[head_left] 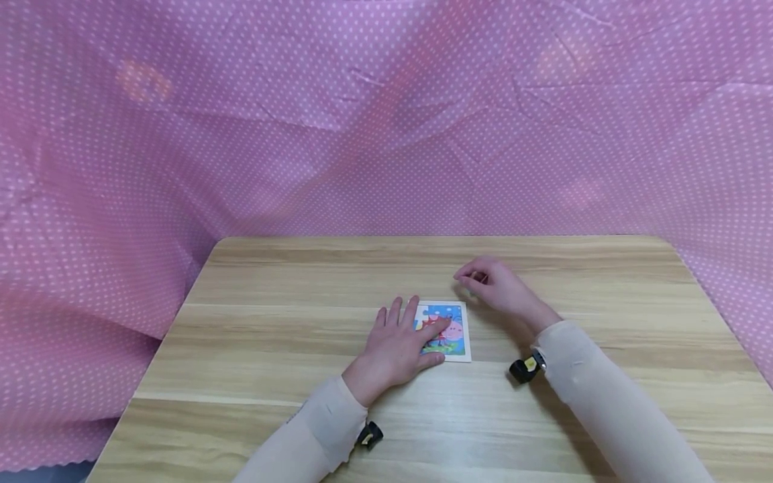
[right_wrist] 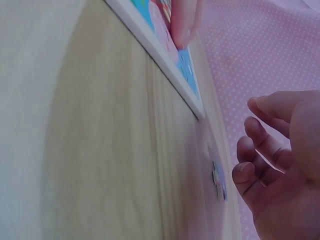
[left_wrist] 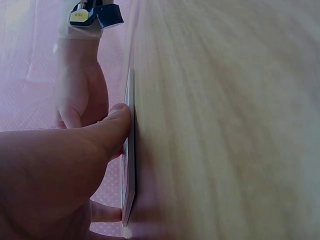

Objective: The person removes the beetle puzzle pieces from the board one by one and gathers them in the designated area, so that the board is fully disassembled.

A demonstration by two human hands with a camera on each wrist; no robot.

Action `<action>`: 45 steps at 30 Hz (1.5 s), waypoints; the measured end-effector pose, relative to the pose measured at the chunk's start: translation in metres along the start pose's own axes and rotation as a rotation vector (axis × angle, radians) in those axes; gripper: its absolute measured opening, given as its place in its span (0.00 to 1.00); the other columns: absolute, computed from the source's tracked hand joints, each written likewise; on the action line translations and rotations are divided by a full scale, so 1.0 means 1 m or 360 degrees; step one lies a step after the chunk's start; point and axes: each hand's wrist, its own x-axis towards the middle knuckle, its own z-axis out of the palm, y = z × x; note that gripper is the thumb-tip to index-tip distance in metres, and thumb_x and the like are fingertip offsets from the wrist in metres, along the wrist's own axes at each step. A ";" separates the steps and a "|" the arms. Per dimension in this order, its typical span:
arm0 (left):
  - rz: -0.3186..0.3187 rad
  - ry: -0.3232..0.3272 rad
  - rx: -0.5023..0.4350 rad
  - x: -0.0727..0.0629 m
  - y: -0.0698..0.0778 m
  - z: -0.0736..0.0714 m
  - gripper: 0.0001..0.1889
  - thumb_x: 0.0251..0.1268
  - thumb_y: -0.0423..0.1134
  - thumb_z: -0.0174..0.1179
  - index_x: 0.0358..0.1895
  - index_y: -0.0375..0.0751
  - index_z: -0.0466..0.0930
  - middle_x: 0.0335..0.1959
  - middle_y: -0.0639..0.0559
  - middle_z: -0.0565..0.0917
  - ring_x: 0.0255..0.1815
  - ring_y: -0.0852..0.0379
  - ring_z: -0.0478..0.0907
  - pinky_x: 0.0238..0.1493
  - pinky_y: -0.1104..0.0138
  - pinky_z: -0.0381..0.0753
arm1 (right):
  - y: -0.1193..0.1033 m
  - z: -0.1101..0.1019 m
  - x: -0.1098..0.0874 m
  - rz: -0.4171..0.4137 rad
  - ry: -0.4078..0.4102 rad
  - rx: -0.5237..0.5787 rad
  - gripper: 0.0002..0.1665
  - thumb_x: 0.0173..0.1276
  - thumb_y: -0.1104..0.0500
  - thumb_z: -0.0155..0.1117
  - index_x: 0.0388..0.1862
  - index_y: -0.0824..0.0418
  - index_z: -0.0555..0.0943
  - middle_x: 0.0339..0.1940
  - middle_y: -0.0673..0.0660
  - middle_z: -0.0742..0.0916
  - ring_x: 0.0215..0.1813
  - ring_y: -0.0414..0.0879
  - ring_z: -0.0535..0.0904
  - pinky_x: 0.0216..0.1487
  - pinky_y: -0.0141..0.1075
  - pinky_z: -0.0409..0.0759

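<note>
A small square jigsaw puzzle in a white frame [head_left: 468, 339] lies flat on the table, with a cartoon pig on blue. Near its upper left shows a white patch with a jigsaw outline. My left hand [head_left: 395, 345] rests over its left part, fingers spread and forefinger on the picture. In the left wrist view the thumb [left_wrist: 117, 117] touches the board's edge [left_wrist: 131, 165]. My right hand [head_left: 498, 288] hovers beyond the puzzle's upper right corner, fingers loosely curled. Beneath it a loose puzzle piece [right_wrist: 219, 181] lies on the table, mostly hidden in the head view.
The wood-grain table [head_left: 272, 335] has rounded far corners. A pink polka-dot cloth [head_left: 386, 134] hangs behind it and along its sides. Black wrist cameras, one on the left wrist [head_left: 370, 436] and one on the right [head_left: 525, 367], stick out close over the tabletop.
</note>
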 end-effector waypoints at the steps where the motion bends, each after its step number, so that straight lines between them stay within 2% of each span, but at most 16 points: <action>1: -0.0001 -0.0001 0.0003 0.000 0.000 0.000 0.35 0.79 0.72 0.50 0.85 0.82 0.56 0.91 0.40 0.49 0.90 0.30 0.47 0.85 0.35 0.55 | -0.001 0.001 0.000 0.0000 -0.0020 0.0003 0.13 0.83 0.57 0.63 0.59 0.58 0.88 0.49 0.57 0.87 0.44 0.48 0.81 0.43 0.37 0.83; 11: 0.0001 -0.0001 -0.0007 0.001 -0.003 0.001 0.34 0.79 0.72 0.50 0.85 0.81 0.56 0.91 0.40 0.49 0.90 0.29 0.46 0.85 0.34 0.55 | -0.008 0.014 0.003 -0.0023 -0.0113 0.0047 0.13 0.82 0.57 0.64 0.59 0.56 0.88 0.51 0.55 0.89 0.47 0.48 0.82 0.48 0.41 0.84; 18: 0.0015 0.0028 0.0010 0.002 -0.005 0.002 0.34 0.79 0.71 0.50 0.85 0.80 0.58 0.91 0.40 0.50 0.90 0.29 0.48 0.84 0.31 0.54 | -0.013 0.021 0.005 -0.0144 -0.0113 -0.0010 0.11 0.81 0.59 0.66 0.56 0.57 0.89 0.50 0.54 0.91 0.49 0.46 0.83 0.54 0.42 0.82; 22: 0.0017 0.0034 0.0008 0.003 -0.005 0.003 0.34 0.79 0.71 0.50 0.84 0.79 0.59 0.91 0.39 0.50 0.90 0.29 0.48 0.83 0.31 0.55 | -0.015 0.025 0.007 -0.0169 -0.0140 -0.0005 0.11 0.81 0.58 0.66 0.56 0.57 0.89 0.49 0.53 0.91 0.49 0.45 0.84 0.55 0.41 0.83; 32: 0.0009 0.0020 0.0013 0.004 -0.005 0.001 0.34 0.79 0.72 0.50 0.85 0.81 0.57 0.91 0.39 0.50 0.89 0.28 0.48 0.84 0.32 0.55 | -0.022 0.031 0.009 -0.0144 -0.0194 0.0008 0.11 0.82 0.57 0.65 0.57 0.56 0.88 0.52 0.53 0.91 0.53 0.46 0.84 0.59 0.45 0.83; 38: 0.0013 0.0028 0.0000 0.003 -0.004 0.002 0.34 0.80 0.71 0.51 0.84 0.82 0.58 0.90 0.39 0.51 0.89 0.29 0.49 0.84 0.33 0.56 | -0.022 0.033 0.011 -0.0188 -0.0210 -0.0011 0.11 0.81 0.59 0.65 0.56 0.57 0.89 0.53 0.54 0.91 0.53 0.47 0.84 0.60 0.45 0.83; 45: 0.0011 0.0016 -0.0013 0.002 -0.005 0.001 0.33 0.80 0.70 0.50 0.85 0.81 0.57 0.91 0.40 0.50 0.90 0.29 0.48 0.84 0.33 0.56 | -0.023 0.035 0.015 -0.0201 -0.0313 -0.0042 0.09 0.81 0.57 0.66 0.54 0.54 0.89 0.52 0.51 0.90 0.53 0.44 0.83 0.61 0.44 0.82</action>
